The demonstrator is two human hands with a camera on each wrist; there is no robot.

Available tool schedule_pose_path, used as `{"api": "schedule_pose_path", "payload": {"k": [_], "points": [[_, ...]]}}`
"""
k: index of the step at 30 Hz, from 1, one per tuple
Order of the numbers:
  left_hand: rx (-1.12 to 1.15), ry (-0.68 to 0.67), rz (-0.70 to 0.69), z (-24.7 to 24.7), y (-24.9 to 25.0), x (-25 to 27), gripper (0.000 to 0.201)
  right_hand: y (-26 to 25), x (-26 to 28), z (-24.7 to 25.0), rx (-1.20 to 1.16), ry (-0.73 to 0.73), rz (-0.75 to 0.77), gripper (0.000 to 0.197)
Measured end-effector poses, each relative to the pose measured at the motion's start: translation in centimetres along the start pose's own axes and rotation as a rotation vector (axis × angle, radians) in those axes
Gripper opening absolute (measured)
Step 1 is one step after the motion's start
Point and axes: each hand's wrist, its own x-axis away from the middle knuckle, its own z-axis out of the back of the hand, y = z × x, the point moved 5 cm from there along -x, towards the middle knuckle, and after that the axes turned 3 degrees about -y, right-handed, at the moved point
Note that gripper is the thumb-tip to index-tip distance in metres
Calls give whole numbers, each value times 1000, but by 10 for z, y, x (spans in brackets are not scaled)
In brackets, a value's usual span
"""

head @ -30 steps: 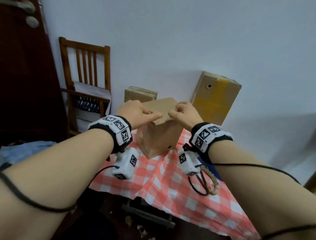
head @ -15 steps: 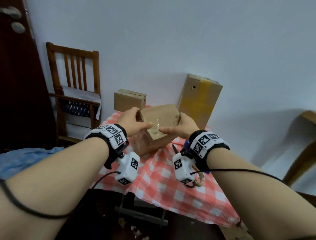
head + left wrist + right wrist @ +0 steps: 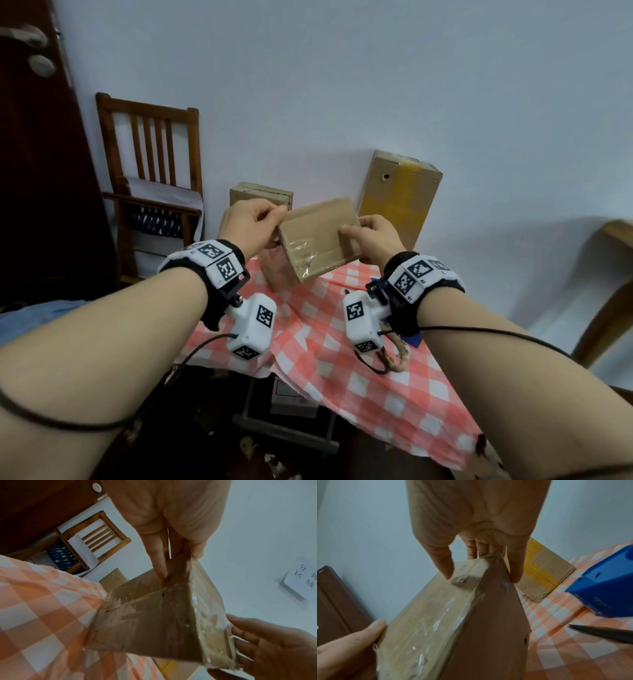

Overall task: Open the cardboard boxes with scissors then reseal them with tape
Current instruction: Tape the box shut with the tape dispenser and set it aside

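A brown cardboard box [image 3: 318,236] with clear tape across its upper face tilts toward me, its lower corner still on the checked tablecloth [image 3: 359,370]. My left hand [image 3: 251,228] grips its left end, thumb on top and fingers behind. My right hand [image 3: 368,238] grips the right end the same way. In the left wrist view the box [image 3: 154,622] fills the middle, with my left fingers [image 3: 159,561] on its far edge. The right wrist view shows the box [image 3: 447,622] with my thumb and fingers pinching its corner. Scissors [image 3: 600,632] lie on the cloth beside a blue tape dispenser [image 3: 604,586].
A tall box with yellow tape [image 3: 399,195] leans against the wall behind. A smaller box [image 3: 262,197] stands at the back left. A wooden chair [image 3: 150,178] is left of the table, and a dark door [image 3: 37,154] beyond it. The table's front edge drops to a cluttered floor.
Both hands have tipped the box from upright toward me, so its taped face now points up at the camera. The hands shifted from its top to its two ends.
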Motion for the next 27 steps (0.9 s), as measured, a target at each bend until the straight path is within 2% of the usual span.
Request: {"api": "schedule_pose_path", "payload": {"k": [1, 2, 5, 6, 8, 10, 11, 16, 18, 20, 23, 24, 25, 27], "points": [[54, -20, 31, -1, 1, -1, 14, -3, 1, 3, -17, 15, 8, 41], [53, -51, 64, -2, 1, -1, 23, -5, 1, 5, -35, 30, 20, 41], [-234, -228, 68, -18, 4, 0, 105, -12, 6, 3, -58, -1, 81, 52], [-335, -279, 65, -24, 7, 4, 121, -14, 7, -1, -28, -39, 109, 62], [-503, -327, 90, -33, 5, 10, 133, -17, 11, -12, 169, -106, 139, 91], [-596, -349, 144, -38, -5, 14, 131, -13, 14, -23, 374, -138, 132, 114], [-605, -344, 162, -38, -10, 14, 126, -11, 16, -25, 428, -137, 122, 117], [-622, -347, 173, -35, -18, 14, 104, -11, 23, -30, 638, -70, 152, 108], [-560, -359, 199, -34, -26, 14, 99, -15, 21, -34, 676, -95, 204, 97], [-540, -353, 216, -30, -33, 13, 95, -19, 18, -36, 712, -137, 233, 75], [-556, -321, 168, -21, -31, 12, 75, -25, 18, -35, 713, -127, 273, 42], [-528, -307, 155, -20, -28, 12, 67, -25, 17, -32, 645, -105, 256, 39], [-472, -304, 156, -21, -26, 12, 60, -23, 17, -29, 537, -93, 194, 46], [-307, -320, 155, -27, -23, 12, 46, -13, 16, -23, 278, -58, -67, 86]]}}
